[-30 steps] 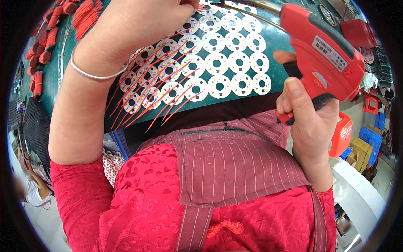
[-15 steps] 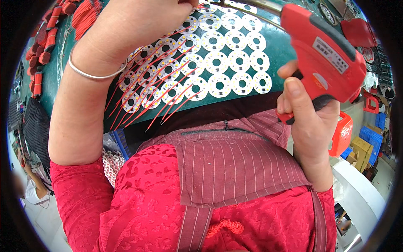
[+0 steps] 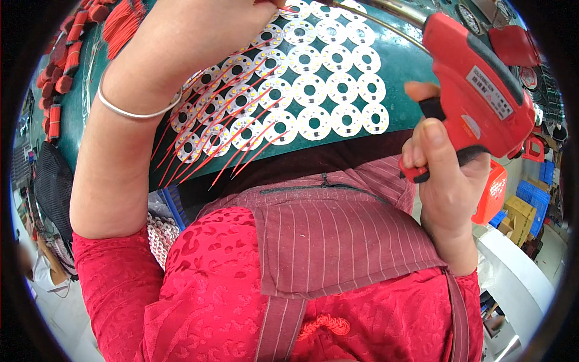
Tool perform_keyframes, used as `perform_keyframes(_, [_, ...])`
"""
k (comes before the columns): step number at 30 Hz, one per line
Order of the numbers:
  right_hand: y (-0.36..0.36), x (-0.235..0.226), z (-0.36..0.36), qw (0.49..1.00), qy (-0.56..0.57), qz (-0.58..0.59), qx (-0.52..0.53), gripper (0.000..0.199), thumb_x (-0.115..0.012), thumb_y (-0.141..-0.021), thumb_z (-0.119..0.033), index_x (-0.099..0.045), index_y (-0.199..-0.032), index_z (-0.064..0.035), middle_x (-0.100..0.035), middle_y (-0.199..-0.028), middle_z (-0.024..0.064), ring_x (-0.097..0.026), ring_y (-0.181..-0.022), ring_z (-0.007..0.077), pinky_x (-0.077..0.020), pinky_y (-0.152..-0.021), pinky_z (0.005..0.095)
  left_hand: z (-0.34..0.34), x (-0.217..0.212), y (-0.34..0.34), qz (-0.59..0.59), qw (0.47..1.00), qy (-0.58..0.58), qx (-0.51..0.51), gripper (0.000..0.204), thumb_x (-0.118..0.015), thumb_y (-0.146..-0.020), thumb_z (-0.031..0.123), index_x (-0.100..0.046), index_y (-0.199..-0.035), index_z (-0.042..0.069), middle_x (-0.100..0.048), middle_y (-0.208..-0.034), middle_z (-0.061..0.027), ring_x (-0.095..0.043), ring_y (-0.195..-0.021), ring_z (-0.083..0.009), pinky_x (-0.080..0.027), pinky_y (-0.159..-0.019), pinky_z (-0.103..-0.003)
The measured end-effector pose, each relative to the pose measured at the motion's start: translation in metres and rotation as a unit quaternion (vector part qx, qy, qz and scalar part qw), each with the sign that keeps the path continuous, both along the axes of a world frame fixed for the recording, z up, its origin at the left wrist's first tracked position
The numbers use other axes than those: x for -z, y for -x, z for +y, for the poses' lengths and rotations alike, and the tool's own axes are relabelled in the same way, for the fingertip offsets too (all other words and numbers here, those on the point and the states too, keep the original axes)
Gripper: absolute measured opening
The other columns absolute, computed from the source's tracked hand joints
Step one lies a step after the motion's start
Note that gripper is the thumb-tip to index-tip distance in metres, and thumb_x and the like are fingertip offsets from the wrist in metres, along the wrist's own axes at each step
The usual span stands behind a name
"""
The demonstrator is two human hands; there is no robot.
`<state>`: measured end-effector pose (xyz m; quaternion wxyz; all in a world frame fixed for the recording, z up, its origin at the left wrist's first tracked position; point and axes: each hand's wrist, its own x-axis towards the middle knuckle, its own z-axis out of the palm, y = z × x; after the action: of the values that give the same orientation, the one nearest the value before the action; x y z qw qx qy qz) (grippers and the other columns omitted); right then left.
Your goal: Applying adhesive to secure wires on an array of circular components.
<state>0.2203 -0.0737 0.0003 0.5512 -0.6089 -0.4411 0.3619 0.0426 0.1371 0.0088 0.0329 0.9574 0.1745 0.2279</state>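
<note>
My right hand [image 3: 446, 163] is wrapped round the handle of a red and black soldering gun [image 3: 482, 90], with the index finger stretched out by the trigger. The gun's metal barrel points to the upper left, over white ring-shaped LED boards [image 3: 310, 90] laid in rows. My left hand [image 3: 208, 30] reaches across the boards at the top edge. Its fingers are pinched together on a thin red wire, which shows just past the fingertips; part of the fingers is cut off by the picture's edge. Several red wires [image 3: 232, 136] trail from the left-hand boards toward me.
The boards lie on a green table [image 3: 398, 72]. Bundles of red wire [image 3: 123, 27] sit at its far left. A red box-like thing [image 3: 514, 47] is at the far right. An orange-red plastic stool [image 3: 491, 190] and blue crates [image 3: 534, 202] stand beyond on the right.
The soldering gun and my right hand have shifted a little to the right, and the index finger has straightened. My left hand has hardly moved, still at the far boards.
</note>
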Motion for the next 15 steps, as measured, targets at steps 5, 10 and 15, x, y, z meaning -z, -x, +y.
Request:
perform_keyframes(5, [-0.001,0.002,-0.005,1.000,0.007,0.005,0.013,0.042,-0.055,-0.093,-0.008,-0.044,-0.132,0.0053,-0.060,-0.119,0.0203,-0.050,-0.062,0.0070,-0.0476,-0.056,0.0235,-0.011,-0.016,0.000,-0.004,0.999,0.043,0.008,0.004,-0.064,-0.072,0.000,-0.069,-0.073,0.000,-0.064,-0.076,-0.0116,-0.059,-0.086,-0.0276,-0.048,-0.078,-0.036])
perform_keyframes(10, [-0.001,0.003,-0.008,1.000,-0.002,0.009,0.019,0.043,-0.056,-0.093,-0.009,-0.043,-0.132,0.0047,-0.060,-0.119,0.0209,-0.049,-0.062,0.0060,-0.0477,-0.056,0.0233,-0.004,-0.005,-0.003,-0.047,0.997,0.054,0.021,0.004,-0.066,-0.072,-0.001,-0.069,-0.075,-0.001,-0.064,-0.075,-0.0116,-0.061,-0.079,-0.0265,-0.049,-0.074,-0.035])
perform_keyframes(15, [-0.001,0.004,-0.008,0.999,-0.012,0.024,0.021,0.044,-0.057,-0.094,-0.010,-0.042,-0.133,0.0042,-0.060,-0.120,0.0212,-0.048,-0.062,0.0049,-0.0473,-0.056,0.0227,-0.001,-0.002,-0.003,-0.048,0.998,0.025,0.024,0.002,-0.067,-0.072,-0.002,-0.067,-0.072,0.000,-0.063,-0.072,-0.0110,-0.061,-0.076,-0.0273,-0.049,-0.071,-0.035])
